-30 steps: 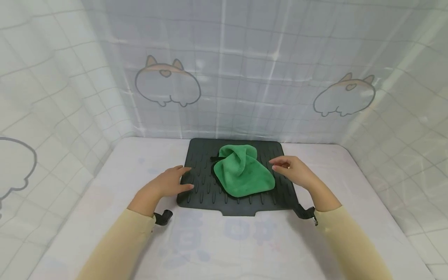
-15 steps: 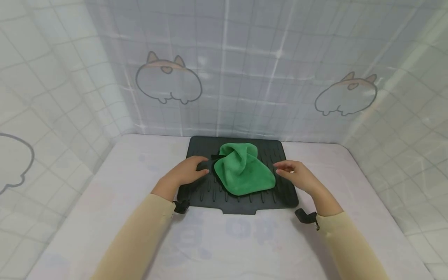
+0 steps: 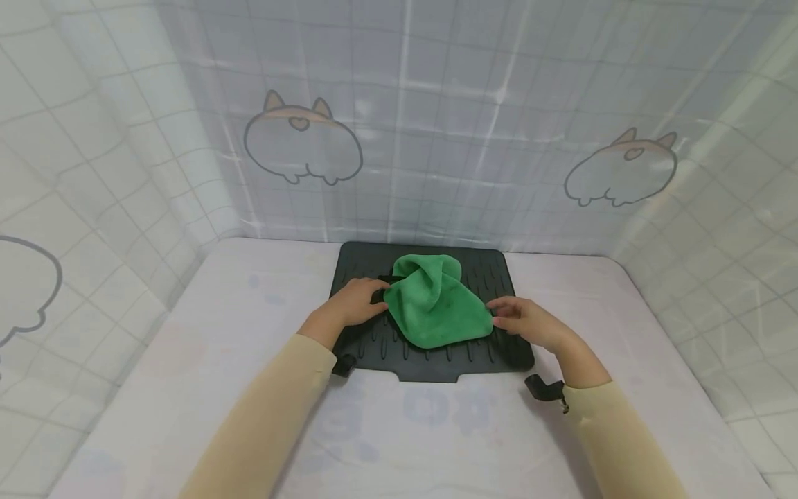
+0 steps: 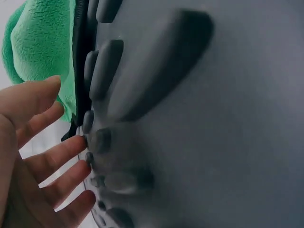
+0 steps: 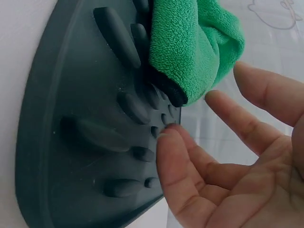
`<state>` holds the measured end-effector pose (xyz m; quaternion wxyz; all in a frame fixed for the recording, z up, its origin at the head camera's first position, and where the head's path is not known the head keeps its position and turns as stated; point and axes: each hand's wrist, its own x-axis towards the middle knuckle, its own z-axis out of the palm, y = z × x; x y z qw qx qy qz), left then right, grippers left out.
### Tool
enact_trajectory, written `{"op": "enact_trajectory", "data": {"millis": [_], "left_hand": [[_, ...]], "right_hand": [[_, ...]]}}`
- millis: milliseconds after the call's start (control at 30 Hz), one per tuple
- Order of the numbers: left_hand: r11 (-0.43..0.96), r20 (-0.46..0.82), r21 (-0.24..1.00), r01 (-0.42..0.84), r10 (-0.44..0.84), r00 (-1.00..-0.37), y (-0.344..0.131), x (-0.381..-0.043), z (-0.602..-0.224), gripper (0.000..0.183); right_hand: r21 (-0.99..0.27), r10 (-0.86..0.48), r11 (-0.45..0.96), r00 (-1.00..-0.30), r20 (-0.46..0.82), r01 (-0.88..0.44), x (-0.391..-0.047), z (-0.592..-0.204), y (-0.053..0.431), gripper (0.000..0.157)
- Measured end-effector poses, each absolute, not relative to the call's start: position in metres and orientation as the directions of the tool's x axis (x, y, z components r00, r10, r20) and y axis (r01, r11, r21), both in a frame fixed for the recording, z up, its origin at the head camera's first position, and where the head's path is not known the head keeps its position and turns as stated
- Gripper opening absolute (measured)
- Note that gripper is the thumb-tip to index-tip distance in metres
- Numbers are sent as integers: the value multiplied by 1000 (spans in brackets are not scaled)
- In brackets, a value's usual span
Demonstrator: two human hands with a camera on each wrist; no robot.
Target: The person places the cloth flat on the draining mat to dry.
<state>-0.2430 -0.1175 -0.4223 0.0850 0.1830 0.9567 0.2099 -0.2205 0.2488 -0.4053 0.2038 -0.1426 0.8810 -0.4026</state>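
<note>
A crumpled green fleecy cloth (image 3: 436, 315) with black edging lies on a dark ridged mat (image 3: 430, 371). One fold of it stands up at the back. My left hand (image 3: 352, 302) is at the cloth's left edge, thumb and fingers spread apart. In the left wrist view its thumb overlaps the cloth (image 4: 45, 42), and the other fingertips reach the ridges. On the other side, my right hand (image 3: 526, 322) has its fingertips right at the cloth's right corner. The right wrist view shows those fingers loosely bent beside the cloth (image 5: 178, 52), with nothing between them.
The mat lies on a pale printed tablecloth (image 3: 430, 443), near its back edge. Behind stands a sheet backdrop (image 3: 461, 138) with a grid and cartoon animal drawings. Similar gridded sheets rise at the left (image 3: 93, 173) and right (image 3: 742, 277).
My left hand has moved right and forward over the mat to the cloth's left edge. The right hand has shifted slightly and its fingertips are now at the right corner. The cloth keeps its shape.
</note>
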Motion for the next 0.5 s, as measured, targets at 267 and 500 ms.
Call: {"op": "enact_trajectory", "data": {"millis": [267,500], "left_hand": [[874,-92,352,335,388,-917,-109,-246,-424,46],[865,-70,368,340,390,-918,-107,-245,-425,42]], "right_hand": [[-785,-422,618,-861,-285,-43,-221,-411,250,39],[-826,-462,562,-846,-265,-48,-220,-413,249,35]]}}
